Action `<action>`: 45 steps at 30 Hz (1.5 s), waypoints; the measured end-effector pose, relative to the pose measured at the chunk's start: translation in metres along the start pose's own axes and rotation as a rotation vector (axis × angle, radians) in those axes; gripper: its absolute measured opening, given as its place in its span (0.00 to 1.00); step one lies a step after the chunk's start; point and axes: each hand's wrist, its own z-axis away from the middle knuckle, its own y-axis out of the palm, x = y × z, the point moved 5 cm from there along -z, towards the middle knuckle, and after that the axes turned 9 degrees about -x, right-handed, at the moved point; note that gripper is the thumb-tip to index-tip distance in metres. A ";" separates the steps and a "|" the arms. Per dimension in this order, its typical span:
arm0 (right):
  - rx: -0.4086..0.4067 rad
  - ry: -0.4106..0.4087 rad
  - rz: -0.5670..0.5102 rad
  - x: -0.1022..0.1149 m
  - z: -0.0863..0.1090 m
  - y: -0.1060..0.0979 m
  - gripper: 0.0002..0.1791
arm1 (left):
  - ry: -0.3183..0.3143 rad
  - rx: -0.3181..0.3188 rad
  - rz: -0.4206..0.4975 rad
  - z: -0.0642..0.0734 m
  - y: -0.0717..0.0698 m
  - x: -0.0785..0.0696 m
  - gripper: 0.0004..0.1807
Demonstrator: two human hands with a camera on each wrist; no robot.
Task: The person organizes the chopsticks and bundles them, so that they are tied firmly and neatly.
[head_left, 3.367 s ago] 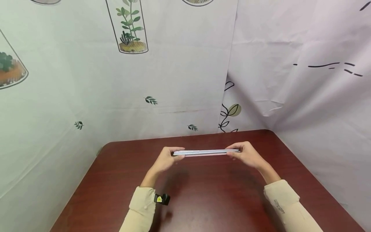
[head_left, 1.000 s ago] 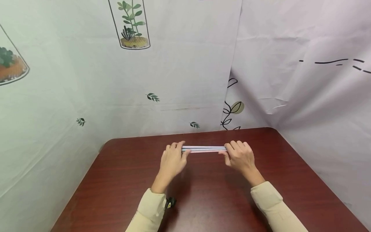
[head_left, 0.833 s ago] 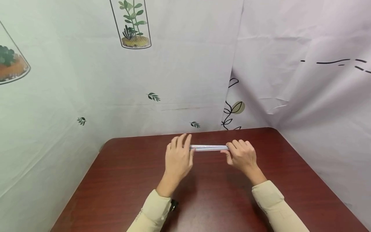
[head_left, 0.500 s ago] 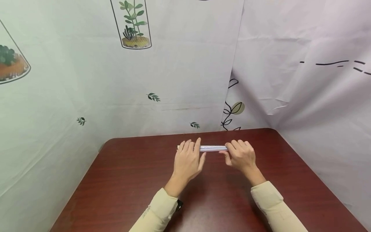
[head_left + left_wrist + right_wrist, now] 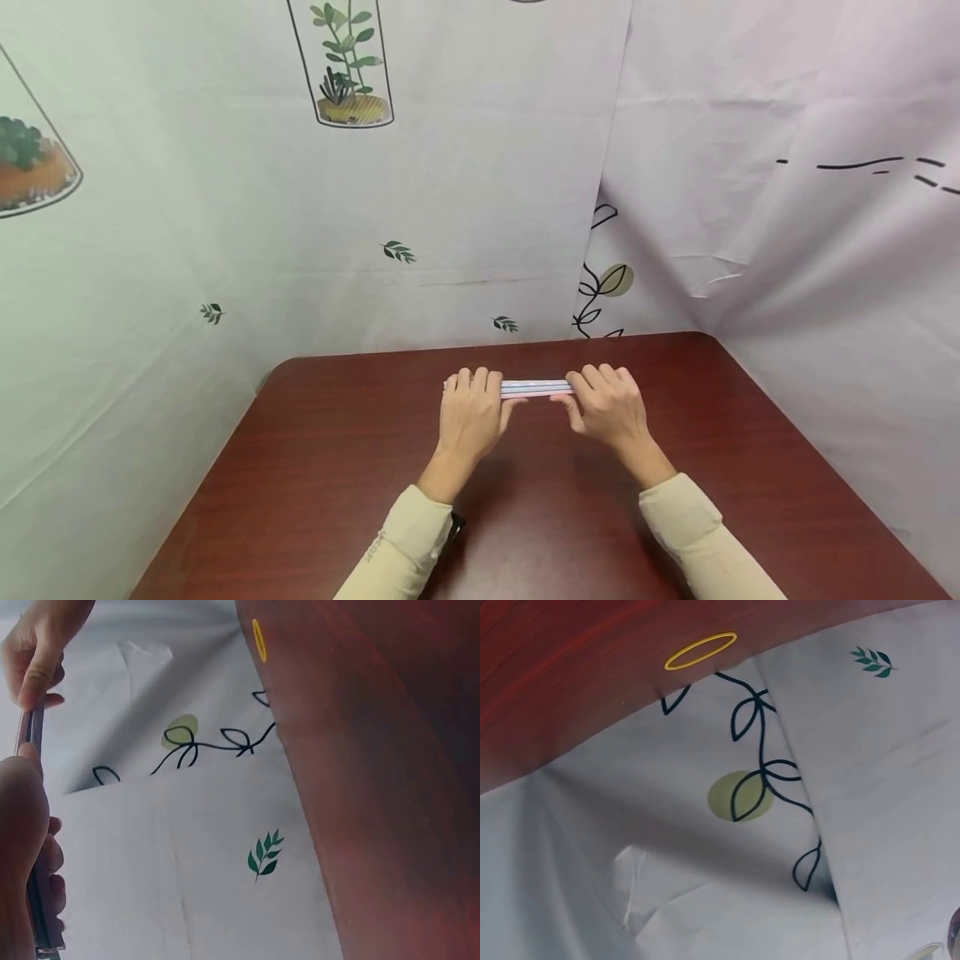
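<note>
A slim, straight bundle of pale layers [image 5: 536, 388], white, blue and pink at its near edges, is held level above the table in the head view. I cannot tell its exact kind. My left hand [image 5: 471, 412] grips its left part, fingers curled over the top; a short end sticks out beyond them. Around the right part my right hand [image 5: 606, 406] curls its fingers, hiding that end. Both thumbs point inward along the lower side. In the left wrist view, the bundle [image 5: 35, 731] runs between both hands at the left edge. The right wrist view shows no clear grip.
Beneath the hands lies a dark red wooden table [image 5: 337, 467] with rounded far corners. White cloth [image 5: 480, 183] printed with plants hangs behind it and on both sides. A small black device [image 5: 456, 525] sits at the left cuff.
The hands no longer pinch the outer ends. My left hand has slid right along the bundle, its raised fingers now curled down again. The right hand has shifted slightly left.
</note>
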 end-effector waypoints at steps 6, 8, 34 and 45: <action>-0.018 0.011 0.034 0.001 0.002 -0.002 0.28 | 0.010 -0.039 -0.004 -0.004 -0.003 0.000 0.26; -0.042 0.004 0.042 0.001 0.002 -0.003 0.29 | 0.013 -0.033 0.001 -0.004 -0.003 -0.002 0.27; -0.123 -0.034 0.063 -0.009 0.019 0.000 0.32 | -0.005 0.109 -0.005 0.005 0.004 -0.015 0.25; -0.085 -0.044 0.024 -0.004 0.013 -0.008 0.29 | 0.008 0.017 0.011 0.006 0.000 -0.012 0.24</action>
